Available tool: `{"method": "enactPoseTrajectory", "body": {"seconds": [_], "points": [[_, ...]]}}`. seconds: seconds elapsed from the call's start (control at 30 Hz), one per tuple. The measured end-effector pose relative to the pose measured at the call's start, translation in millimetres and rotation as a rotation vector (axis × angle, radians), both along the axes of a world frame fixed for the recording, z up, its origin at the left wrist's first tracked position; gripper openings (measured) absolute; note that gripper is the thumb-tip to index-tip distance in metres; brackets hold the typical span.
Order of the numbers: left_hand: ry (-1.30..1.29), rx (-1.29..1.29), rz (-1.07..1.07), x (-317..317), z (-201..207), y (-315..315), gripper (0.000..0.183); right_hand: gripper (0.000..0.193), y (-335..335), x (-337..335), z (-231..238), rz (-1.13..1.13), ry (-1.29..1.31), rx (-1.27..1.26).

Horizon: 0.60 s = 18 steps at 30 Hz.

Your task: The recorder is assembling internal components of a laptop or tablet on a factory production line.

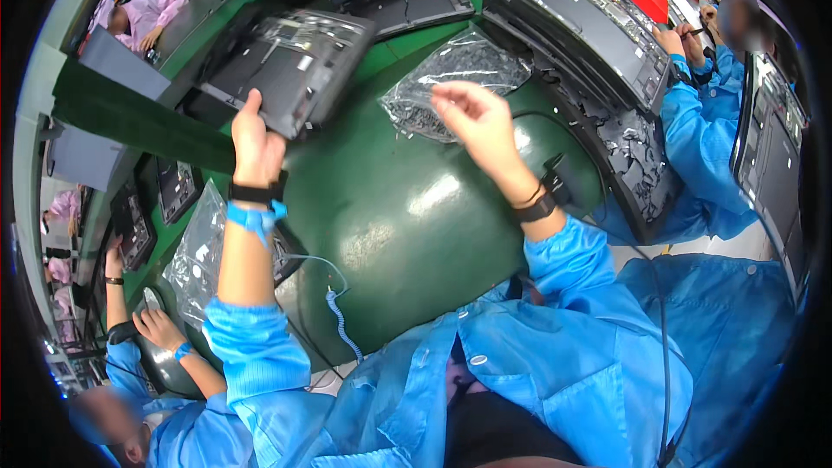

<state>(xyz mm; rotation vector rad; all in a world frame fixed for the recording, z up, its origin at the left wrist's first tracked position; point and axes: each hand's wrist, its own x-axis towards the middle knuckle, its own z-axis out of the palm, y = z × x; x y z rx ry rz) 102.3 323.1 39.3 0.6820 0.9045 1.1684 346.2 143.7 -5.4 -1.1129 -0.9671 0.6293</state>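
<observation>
My left hand (258, 146) grips the near edge of a dark laptop casing (279, 69), thumb on top. The casing is tilted above the table and smeared by motion. A black strap and a light blue wrist band sit on my left wrist, and a coiled blue cord (340, 321) hangs near it. My right hand (478, 124) is in the air with loosely bent fingers and nothing visible in them. Just beyond it lies a clear plastic bag (464, 69) of small black parts on the green table (373, 199).
Stacked laptop casings (598, 35) stand at the far right, beside a black tray (637, 152) of dark parts. Another casing (407, 7) lies at the back. A second clear bag (195, 251) is on the left. Co-workers sit on both sides; red bins (650, 0) stand far right.
</observation>
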Motion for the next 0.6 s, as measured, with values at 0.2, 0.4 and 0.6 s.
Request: {"method": "enactPoseTrajectory", "body": {"seconds": [0.2, 0.4, 0.6], "points": [[0.199, -0.043, -0.160, -41, 3, -170, 0.041, 0.013, 24, 30, 9, -0.012, -0.646, -0.118], [0.304, -0.218, -0.254, -94, -41, -263, 0.044, 0.007, 36, -5, -5, 0.184, -1.250, 0.072], [0.443, -0.129, -0.393, -110, -54, -275, 0.042, 0.003, 42, -13, -15, 0.207, -1.473, 0.082]]}}
